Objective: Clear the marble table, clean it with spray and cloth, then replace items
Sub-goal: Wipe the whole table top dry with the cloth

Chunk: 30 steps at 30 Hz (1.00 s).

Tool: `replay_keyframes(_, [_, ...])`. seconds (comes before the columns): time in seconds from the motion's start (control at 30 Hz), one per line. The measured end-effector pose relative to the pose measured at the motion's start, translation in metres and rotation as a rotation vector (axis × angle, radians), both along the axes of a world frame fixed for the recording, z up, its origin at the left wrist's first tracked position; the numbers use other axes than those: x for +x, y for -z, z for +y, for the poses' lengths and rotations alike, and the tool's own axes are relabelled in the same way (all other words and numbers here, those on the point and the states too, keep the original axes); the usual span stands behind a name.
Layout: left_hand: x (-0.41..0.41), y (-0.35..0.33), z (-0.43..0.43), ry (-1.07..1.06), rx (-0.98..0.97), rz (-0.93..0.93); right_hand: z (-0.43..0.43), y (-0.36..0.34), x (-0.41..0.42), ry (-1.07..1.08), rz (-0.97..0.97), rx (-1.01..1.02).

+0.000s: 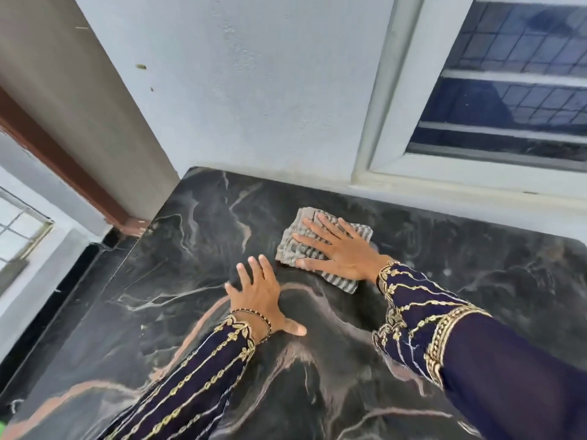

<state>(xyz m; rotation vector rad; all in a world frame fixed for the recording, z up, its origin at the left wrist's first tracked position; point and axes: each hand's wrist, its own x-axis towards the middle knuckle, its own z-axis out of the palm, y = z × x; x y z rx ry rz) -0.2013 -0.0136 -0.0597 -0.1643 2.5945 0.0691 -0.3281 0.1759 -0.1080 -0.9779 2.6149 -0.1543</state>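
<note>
A black marble table [197, 249] with pale and pink veins fills the lower view. A grey striped cloth [297, 246] lies folded on it toward the back middle. My right hand [340, 249] presses flat on the cloth with the fingers spread. My left hand [260, 293] rests flat on the bare marble just left of and nearer than the cloth, fingers apart, holding nothing. Both arms wear dark blue sleeves with gold embroidery. No spray bottle is in view.
A pale wall [254, 90] stands right behind the table. A white-framed window [508, 100] sits at the back right. A brown door frame [63, 166] runs along the left, beyond the table's left edge. A green speck [2, 428] shows at the lower left corner.
</note>
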Motion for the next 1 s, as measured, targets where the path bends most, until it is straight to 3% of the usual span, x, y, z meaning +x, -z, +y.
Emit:
replay_keyframes(0.1, [-0.016,0.003,0.002,-0.012,-0.014,-0.127,-0.002,0.000,-0.045,0.040,-0.011,0.006])
replay_keyframes(0.3, [-0.023,0.008,0.005,-0.028,-0.037,-0.200,-0.007,-0.004,-0.093,0.086,0.002,-0.004])
replay_keyframes(0.67, [-0.021,0.006,0.005,-0.041,-0.013,-0.218,0.060,0.003,-0.070,0.142,0.100,0.041])
replay_keyframes(1.0, [-0.015,0.000,0.002,-0.050,0.058,-0.139,0.047,0.007,0.007,0.261,0.055,0.023])
